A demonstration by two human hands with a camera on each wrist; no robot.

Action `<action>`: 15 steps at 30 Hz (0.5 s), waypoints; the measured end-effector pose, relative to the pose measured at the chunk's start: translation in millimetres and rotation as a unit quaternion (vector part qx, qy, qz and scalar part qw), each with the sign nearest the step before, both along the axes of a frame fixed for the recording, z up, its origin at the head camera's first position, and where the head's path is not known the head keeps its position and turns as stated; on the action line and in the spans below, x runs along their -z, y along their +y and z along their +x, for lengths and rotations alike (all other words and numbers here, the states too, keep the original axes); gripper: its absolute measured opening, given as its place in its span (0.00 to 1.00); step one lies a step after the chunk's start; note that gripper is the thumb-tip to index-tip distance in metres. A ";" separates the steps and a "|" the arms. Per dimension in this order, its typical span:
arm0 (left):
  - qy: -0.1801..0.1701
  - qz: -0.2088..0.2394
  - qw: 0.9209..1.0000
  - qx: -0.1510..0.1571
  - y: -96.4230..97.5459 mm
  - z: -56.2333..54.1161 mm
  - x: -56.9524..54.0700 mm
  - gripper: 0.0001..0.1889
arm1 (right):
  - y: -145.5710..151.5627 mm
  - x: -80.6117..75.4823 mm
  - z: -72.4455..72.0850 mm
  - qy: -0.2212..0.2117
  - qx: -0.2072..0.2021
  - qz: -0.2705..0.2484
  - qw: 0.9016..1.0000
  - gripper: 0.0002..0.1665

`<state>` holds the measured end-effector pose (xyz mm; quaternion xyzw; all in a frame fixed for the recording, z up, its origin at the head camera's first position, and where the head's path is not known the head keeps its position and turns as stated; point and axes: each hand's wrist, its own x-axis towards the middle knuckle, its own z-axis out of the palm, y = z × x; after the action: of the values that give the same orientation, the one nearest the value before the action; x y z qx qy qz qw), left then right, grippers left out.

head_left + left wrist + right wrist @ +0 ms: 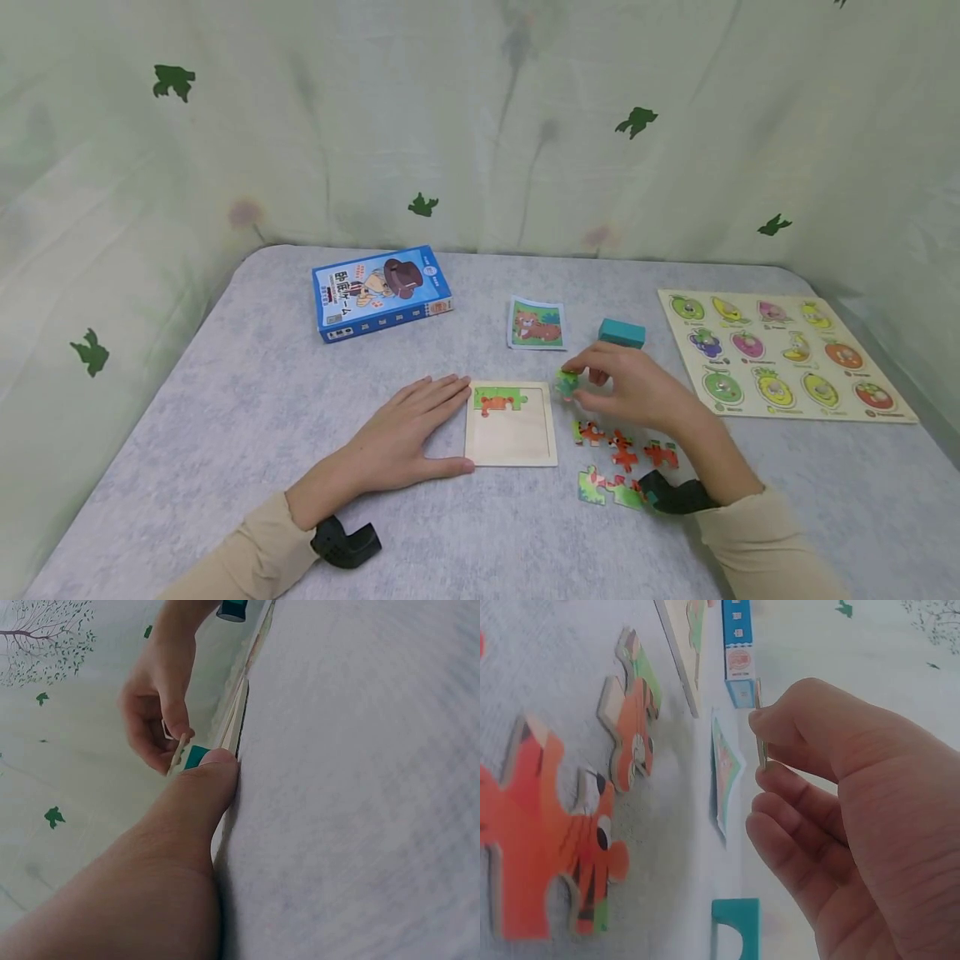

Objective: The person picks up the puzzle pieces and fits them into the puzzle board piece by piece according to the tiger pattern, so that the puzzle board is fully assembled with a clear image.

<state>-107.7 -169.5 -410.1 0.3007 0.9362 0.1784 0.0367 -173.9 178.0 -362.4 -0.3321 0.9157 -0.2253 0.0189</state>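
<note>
My right hand [630, 385] pinches a green jigsaw piece [566, 384] between thumb and fingers, above the table and just right of the wooden puzzle tray [512, 443]. In the right wrist view that thin piece [760, 735] is seen edge-on. Joined pieces [497, 401] in green and orange lie in the tray's upper left part. With fingers spread, my left hand [401, 433] rests on the table, its index finger and thumb touching the tray's left edge. Loose orange pieces [622, 452] and green-and-red pieces [592, 486] lie below the right hand.
A picture card [537, 323] lies behind the tray, with a teal block [622, 332] to its right. The blue game box [381, 292] is at the back left. A fruit puzzle board [783, 354] occupies the table's right side.
</note>
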 end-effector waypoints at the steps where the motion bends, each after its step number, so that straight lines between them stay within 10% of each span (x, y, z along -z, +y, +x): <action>1: 0.000 0.000 1.000 0.000 0.0 -0.1 0.1 0.54 | -1.2 0.2 0.2 0.000 0.000 0.001 1.000 0.17; 15: 0.008 -0.001 1.000 0.003 0.2 -0.7 -0.3 0.53 | -17.0 4.9 4.7 0.003 -0.017 -0.002 1.000 0.17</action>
<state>-108.3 -169.3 -409.8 0.3051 0.9356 0.1751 0.0301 -169.2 160.9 -367.3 -0.3485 0.9094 -0.2262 0.0196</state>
